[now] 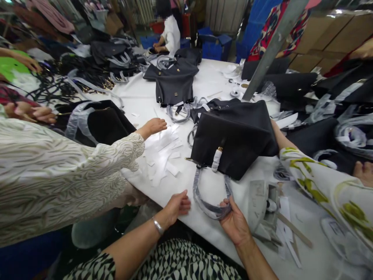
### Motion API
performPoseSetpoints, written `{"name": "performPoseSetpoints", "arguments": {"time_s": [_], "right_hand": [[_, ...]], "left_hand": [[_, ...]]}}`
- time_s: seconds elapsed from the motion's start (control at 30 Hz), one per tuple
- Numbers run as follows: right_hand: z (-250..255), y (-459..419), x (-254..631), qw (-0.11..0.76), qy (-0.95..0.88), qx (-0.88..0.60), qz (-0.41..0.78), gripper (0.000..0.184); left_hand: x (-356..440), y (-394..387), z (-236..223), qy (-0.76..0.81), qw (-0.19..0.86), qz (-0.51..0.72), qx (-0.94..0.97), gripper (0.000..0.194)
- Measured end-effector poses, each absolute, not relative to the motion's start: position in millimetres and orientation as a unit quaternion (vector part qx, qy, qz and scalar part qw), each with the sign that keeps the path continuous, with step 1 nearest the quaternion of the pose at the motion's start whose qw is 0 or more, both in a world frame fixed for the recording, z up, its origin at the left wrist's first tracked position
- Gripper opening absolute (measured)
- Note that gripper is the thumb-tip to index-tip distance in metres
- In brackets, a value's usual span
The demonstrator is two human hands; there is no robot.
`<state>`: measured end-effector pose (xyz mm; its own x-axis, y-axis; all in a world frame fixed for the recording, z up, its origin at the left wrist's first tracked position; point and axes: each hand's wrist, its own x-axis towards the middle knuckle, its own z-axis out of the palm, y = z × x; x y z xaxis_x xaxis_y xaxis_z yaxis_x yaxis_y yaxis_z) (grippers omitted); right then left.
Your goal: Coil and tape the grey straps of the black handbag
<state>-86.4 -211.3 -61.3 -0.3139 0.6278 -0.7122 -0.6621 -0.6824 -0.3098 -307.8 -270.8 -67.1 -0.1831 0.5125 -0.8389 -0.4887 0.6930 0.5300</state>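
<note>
A black handbag (pixel 233 136) lies on the white table in front of me, its plastic-wrapped handle (pixel 201 194) looping toward my body. My right hand (pixel 234 221) is closed round the near curve of that handle. To the left of the loop, my left hand (pixel 176 208) hovers at the table edge with fingers stretched and nothing in them. A white-wrapped clasp (pixel 216 159) shows on the bag's side facing me. Behind the bag, a co-worker's arm in a yellow-green patterned sleeve (pixel 309 175) reaches in from the right; the hand itself is hidden.
A grey tape dispenser (pixel 260 210) stands right of my right hand. White paper strips (pixel 163 155) lie scattered left of the bag. Another person's hand (pixel 153 126) reaches in from the left. More black bags (pixel 175 85) sit farther back, and a metal pole (pixel 271 50) slants up behind.
</note>
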Motion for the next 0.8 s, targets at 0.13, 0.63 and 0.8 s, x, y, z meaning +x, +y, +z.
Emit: {"name": "performPoseSetpoints", "arguments": {"time_s": [0.13,0.63,0.8], "right_hand": [[-59.2,-217.3,-90.1,0.380,0.036,-0.428,0.819,0.020],[-76.4,-227.1,-62.8,0.350,0.057,-0.463,0.812,0.027],[-91.7,-237.1,-52.4,0.310,0.001,-0.505,0.805,0.027]], "left_hand": [[-285.4,-254.8,-77.1,0.416,0.761,0.471,-0.160,0.043],[-290.9,-181.7,-104.4,0.461,0.734,0.491,-0.085,0.020],[-296.8,-152.1,-104.0,0.570,0.677,0.466,0.001,0.017]]}}
